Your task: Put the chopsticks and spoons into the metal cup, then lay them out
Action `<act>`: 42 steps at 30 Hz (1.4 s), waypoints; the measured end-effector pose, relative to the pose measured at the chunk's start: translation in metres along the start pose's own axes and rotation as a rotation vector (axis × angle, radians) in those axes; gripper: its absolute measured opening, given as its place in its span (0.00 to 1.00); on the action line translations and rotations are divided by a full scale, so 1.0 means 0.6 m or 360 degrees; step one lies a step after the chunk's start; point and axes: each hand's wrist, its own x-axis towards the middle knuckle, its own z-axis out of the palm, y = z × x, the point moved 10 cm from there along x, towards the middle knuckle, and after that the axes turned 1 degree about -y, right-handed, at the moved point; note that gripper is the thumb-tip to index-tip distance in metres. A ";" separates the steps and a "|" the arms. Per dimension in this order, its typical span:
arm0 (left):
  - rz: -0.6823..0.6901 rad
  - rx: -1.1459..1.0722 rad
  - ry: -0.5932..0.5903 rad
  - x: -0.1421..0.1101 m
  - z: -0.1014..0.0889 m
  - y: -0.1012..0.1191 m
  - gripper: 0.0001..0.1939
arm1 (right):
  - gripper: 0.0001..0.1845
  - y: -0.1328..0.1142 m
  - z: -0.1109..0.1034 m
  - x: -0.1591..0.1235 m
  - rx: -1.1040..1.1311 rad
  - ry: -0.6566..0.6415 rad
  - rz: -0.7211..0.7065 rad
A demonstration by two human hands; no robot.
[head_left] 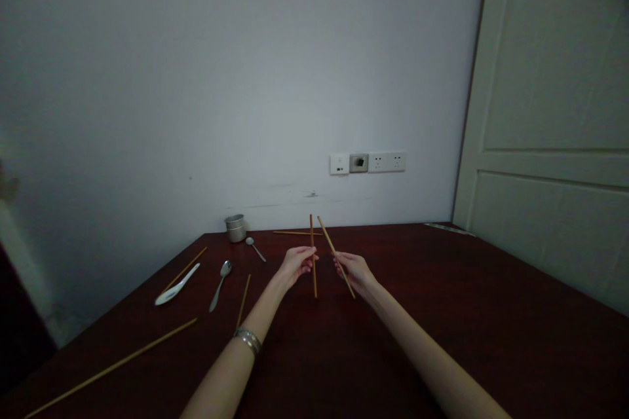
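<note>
My left hand (297, 263) pinches a reddish-brown chopstick (312, 232), held nearly upright above the table. My right hand (354, 270) grips a lighter chopstick (326, 234) that leans to the left at its top. The upper ends of the two sticks come close together, while their lower ends stand apart. Behind my left hand a loose chopstick (289, 232) lies near the wall. Another chopstick (243, 300) rests beside my left forearm, which seems to cover its near end.
On the left of the dark red table (442, 340) lie a white spoon (177, 287), a metal spoon (220, 286), a smaller spoon (256, 249) and more chopsticks (113, 366). A metal cup (236, 228) stands at the back. Wall sockets (387, 162) sit above the table; a pale door (550, 111) is at right.
</note>
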 end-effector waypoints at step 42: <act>-0.0151 -0.0087 -0.0078 -0.039 0.051 -0.044 0.06 | 0.16 0.041 0.042 -0.047 -0.0173 -0.0201 0.0226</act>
